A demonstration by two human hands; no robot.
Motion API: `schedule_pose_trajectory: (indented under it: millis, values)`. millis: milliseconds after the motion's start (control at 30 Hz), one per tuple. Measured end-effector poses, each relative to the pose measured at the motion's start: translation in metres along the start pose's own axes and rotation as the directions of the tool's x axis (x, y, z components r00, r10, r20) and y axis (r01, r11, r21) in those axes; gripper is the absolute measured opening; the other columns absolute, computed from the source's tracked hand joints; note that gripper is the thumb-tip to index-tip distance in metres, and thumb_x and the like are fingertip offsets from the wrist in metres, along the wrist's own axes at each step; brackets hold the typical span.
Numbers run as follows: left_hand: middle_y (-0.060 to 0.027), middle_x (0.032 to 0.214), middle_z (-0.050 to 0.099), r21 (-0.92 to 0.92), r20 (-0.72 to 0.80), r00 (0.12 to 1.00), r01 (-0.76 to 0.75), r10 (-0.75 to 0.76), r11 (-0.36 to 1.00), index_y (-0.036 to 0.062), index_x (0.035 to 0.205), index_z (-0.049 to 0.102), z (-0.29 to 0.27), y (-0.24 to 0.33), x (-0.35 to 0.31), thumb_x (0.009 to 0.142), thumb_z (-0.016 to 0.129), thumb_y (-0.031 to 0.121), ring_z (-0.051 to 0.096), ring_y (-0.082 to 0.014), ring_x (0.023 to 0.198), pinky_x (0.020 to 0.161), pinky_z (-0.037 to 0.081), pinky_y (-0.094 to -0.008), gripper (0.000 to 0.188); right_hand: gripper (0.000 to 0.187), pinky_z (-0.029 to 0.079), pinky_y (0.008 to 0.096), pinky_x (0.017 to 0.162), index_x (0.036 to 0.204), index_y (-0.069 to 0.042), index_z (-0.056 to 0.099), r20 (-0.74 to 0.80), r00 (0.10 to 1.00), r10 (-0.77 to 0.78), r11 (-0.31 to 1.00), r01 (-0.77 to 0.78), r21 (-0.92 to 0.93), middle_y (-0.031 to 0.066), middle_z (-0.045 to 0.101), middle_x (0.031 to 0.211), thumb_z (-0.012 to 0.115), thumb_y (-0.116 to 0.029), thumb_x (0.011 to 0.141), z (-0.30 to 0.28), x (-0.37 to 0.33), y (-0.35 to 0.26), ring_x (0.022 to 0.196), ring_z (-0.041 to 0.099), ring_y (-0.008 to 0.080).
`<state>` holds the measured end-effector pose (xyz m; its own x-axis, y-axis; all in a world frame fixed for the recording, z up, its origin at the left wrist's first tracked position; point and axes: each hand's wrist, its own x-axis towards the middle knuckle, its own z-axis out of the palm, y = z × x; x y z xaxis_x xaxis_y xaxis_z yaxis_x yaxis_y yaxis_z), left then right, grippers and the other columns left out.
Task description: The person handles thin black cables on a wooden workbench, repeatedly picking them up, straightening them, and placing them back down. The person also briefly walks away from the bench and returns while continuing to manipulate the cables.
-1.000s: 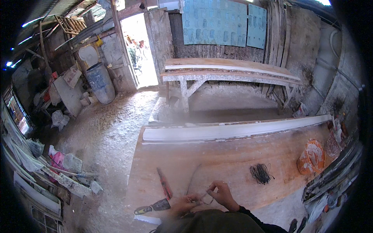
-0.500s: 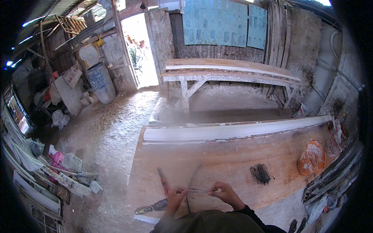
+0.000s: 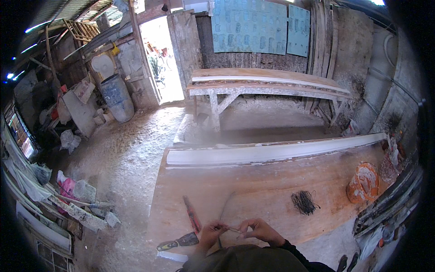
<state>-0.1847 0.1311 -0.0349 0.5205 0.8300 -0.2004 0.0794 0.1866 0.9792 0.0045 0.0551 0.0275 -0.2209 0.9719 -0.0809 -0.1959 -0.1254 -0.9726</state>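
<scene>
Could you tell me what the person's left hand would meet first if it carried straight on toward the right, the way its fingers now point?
Most likely the right hand: the left hand points across at it, a thin pale strand bridging the small gap between them. Depth is hard to judge.

Teal panels on back wall

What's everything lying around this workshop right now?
Workbench: one, orange-brown, centre.
White moulding strip: one, along workbench's far edge.
Black fibre bundle: one, on workbench, right.
Orange bucket: one, workbench's right end.
Red-handled tool: one, near left hand.
Putty knife: one, dark handle, workbench's near edge.
Blue barrel: one, by the doorway.
Far bench: one, pale wood, back wall.
Thin strand: one, pale, between both hands.
Left hand, right hand: pinching the strand.
</scene>
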Motion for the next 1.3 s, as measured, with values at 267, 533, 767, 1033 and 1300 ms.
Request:
schedule_pose_trajectory:
  millis: [267,533,767,1033,1300]
  values:
    - [-0.003,0.082,0.055,-0.161,0.653,0.743,-0.05,0.144,0.986,0.0024,0.079,0.058,0.001,0.008,-0.009,0.078,0.059,0.011,0.05,-0.0091,0.081,0.073,0.039,-0.0232,0.008,0.012,0.041,0.0303,0.061,0.066,-0.007,0.055,-0.409,0.823,-0.395,0.553,-0.143,-0.821,0.0096,0.057,0.071,0.066,-0.01,0.066,-0.012,0.009,0.013,0.069,0.055,0.0217]
    - [0.0006,0.07,0.055,-0.001,0.178,0.981,0.08,-0.079,0.997,0.0034,0.079,0.057,-0.004,0.014,-0.005,0.072,0.067,0.016,0.049,-0.006,0.066,0.06,0.04,-0.0204,0.018,0.015,0.043,0.0283,0.057,0.075,-0.005,0.059,-0.484,0.827,-0.287,0.867,0.01,-0.498,0.0059,0.057,0.068,0.065,-0.019,0.074,-0.014,0.008,0.022,0.064,0.056,0.0164]
    - [-0.0009,0.067,0.058,0.157,-0.216,0.974,-0.027,0.061,0.987,0.0034,0.073,0.058,-0.021,-0.006,0.007,0.071,0.066,0.008,0.052,-0.007,0.059,0.054,0.042,-0.0202,0.01,0.02,0.043,0.0282,0.07,0.084,-0.004,0.061,0.049,0.994,-0.094,0.858,0.106,-0.503,0.0074,0.059,0.088,0.063,-0.022,0.076,-0.005,0.003,0.007,0.081,0.055,0.0163]
    - [-0.0046,0.07,0.06,0.078,-0.15,0.989,0.007,0.005,0.997,0.0016,0.075,0.061,-0.017,0.002,0.002,0.071,0.066,0.007,0.055,-0.0101,0.064,0.061,0.044,-0.0221,0.009,0.016,0.038,0.0307,0.087,0.086,-0.005,0.062,0.229,0.973,0.015,0.988,0.021,-0.152,0.0087,0.057,0.1,0.061,-0.018,0.078,0.012,0.003,-0.021,0.103,0.047,0.0181]
    - [-0.0044,0.077,0.057,-0.075,0.268,0.96,-0.062,0.08,0.995,0.0012,0.077,0.061,-0.002,0.01,-0.003,0.075,0.063,0.01,0.052,-0.0128,0.078,0.073,0.04,-0.0253,0.009,0.006,0.039,0.0317,0.077,0.07,-0.004,0.059,-0.331,0.944,-0.003,0.939,-0.112,-0.326,0.0059,0.061,0.074,0.065,-0.004,0.067,-0.001,0.008,0.004,0.079,0.056,0.0179]
